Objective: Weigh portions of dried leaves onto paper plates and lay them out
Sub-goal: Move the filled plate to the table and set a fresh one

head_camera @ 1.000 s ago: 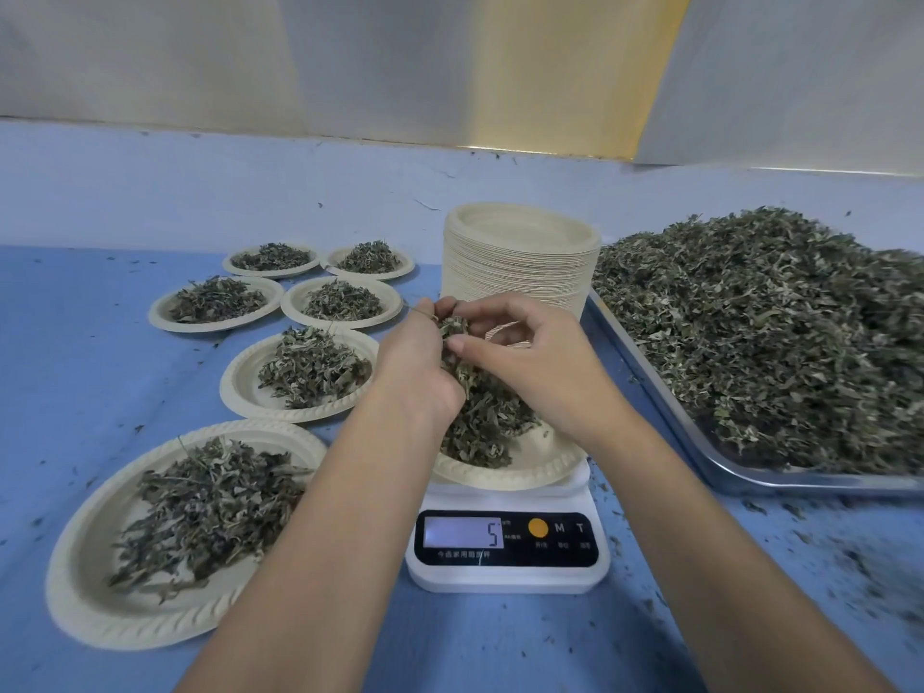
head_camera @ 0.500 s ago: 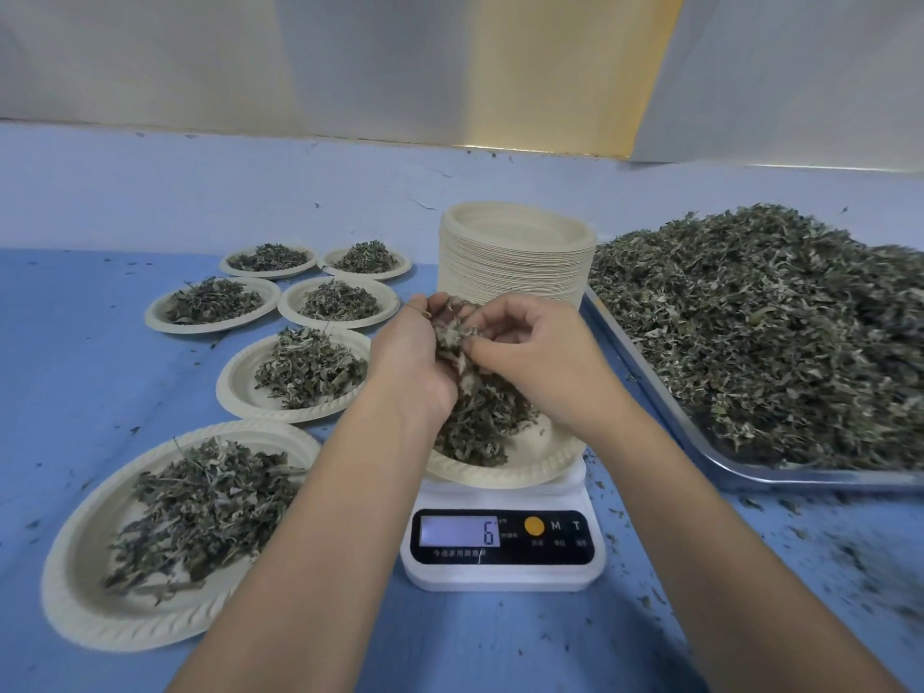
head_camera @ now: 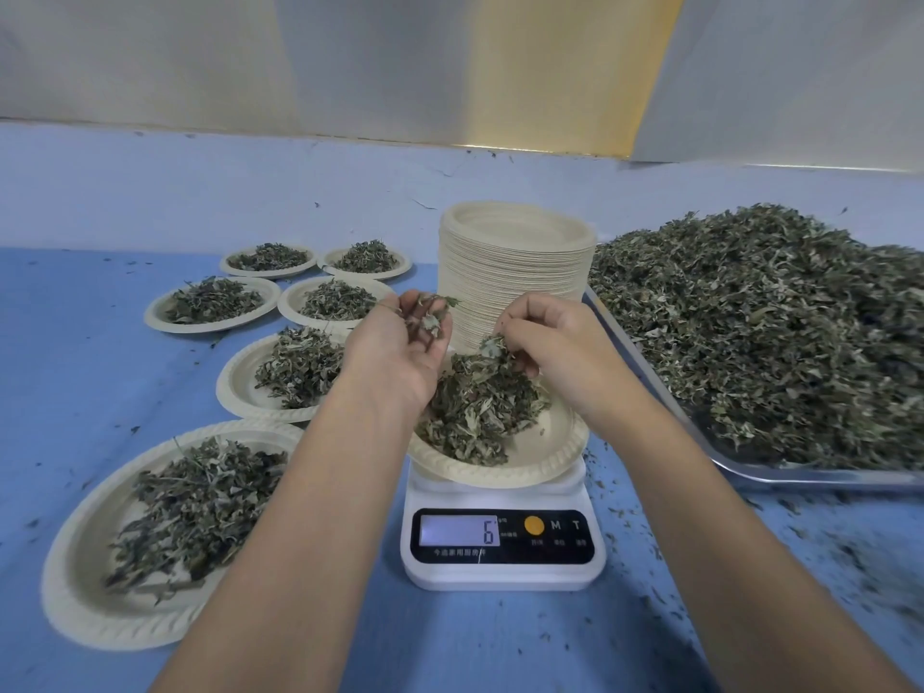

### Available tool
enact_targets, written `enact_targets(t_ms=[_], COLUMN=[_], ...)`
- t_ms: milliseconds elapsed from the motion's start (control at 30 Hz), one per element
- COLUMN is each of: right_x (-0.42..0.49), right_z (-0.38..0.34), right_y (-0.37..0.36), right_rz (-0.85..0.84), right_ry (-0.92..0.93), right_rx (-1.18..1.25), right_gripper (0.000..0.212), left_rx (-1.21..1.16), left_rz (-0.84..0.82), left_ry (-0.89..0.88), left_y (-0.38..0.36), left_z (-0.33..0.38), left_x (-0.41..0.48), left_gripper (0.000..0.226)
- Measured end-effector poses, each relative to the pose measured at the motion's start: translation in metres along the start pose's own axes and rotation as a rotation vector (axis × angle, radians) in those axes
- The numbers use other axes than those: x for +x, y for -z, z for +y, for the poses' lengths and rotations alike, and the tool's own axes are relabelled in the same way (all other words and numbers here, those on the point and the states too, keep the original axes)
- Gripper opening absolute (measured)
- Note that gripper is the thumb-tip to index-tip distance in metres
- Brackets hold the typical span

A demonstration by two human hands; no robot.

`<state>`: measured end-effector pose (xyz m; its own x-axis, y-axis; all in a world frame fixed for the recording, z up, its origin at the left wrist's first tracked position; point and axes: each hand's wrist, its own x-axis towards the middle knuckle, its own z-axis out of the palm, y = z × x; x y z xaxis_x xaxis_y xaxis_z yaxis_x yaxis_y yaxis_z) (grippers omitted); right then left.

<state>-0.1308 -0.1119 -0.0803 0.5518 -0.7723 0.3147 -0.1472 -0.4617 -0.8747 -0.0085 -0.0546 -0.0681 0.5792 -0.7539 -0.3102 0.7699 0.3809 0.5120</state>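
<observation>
A paper plate (head_camera: 550, 460) with a heap of dried leaves (head_camera: 480, 407) stands on a white digital scale (head_camera: 505, 547) whose display reads 6. My left hand (head_camera: 400, 352) hovers over the plate's left side, palm up and cupped, with a few leaves lying in it. My right hand (head_camera: 550, 337) is above the heap and pinches a small tuft of leaves between fingertips and thumb. A metal tray (head_camera: 750, 472) at the right holds a big pile of loose dried leaves (head_camera: 760, 332).
Several filled paper plates lie in two rows at the left, the nearest one (head_camera: 90, 592) large in the foreground. A tall stack of unused plates (head_camera: 515, 272) rises just behind the scale. Leaf crumbs litter the blue table (head_camera: 75, 392), mostly at the right.
My hands have drawn apart: the left opened upward with few leaves left in it, the right dropped toward the heap with a pinch. The scale reading rose from 5 to 6.
</observation>
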Motion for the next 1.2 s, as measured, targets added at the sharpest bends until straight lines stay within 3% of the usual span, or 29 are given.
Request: enact_targets(t_ms=[333, 533, 867, 1033, 1200], right_x=[-0.001, -0.004, -0.005, -0.008, -0.010], right_z=[-0.001, 0.000, -0.002, -0.007, -0.012], right_y=[0.000, 0.005, 0.004, -0.006, -0.018], right_rz=[0.038, 0.021, 0.034, 0.032, 0.017], right_ry=[0.009, 0.044, 0.021, 0.099, 0.186], right_rx=[0.027, 0.006, 0.068, 0.125, 0.086], right_gripper=[0.010, 0.025, 0.027, 0.017, 0.029], left_rx=[-0.022, -0.013, -0.008, 0.036, 0.036], left_rz=[0.002, 0.005, -0.014, -0.033, -0.058], left_ry=[0.016, 0.014, 0.013, 0.021, 0.008], left_y=[0.002, 0.002, 0.001, -0.002, -0.008], left_z=[0.000, 0.000, 0.000, -0.004, -0.011], left_x=[0.001, 0.002, -0.001, -0.001, -0.001], left_gripper=[0.031, 0.031, 0.030, 0.032, 0.036])
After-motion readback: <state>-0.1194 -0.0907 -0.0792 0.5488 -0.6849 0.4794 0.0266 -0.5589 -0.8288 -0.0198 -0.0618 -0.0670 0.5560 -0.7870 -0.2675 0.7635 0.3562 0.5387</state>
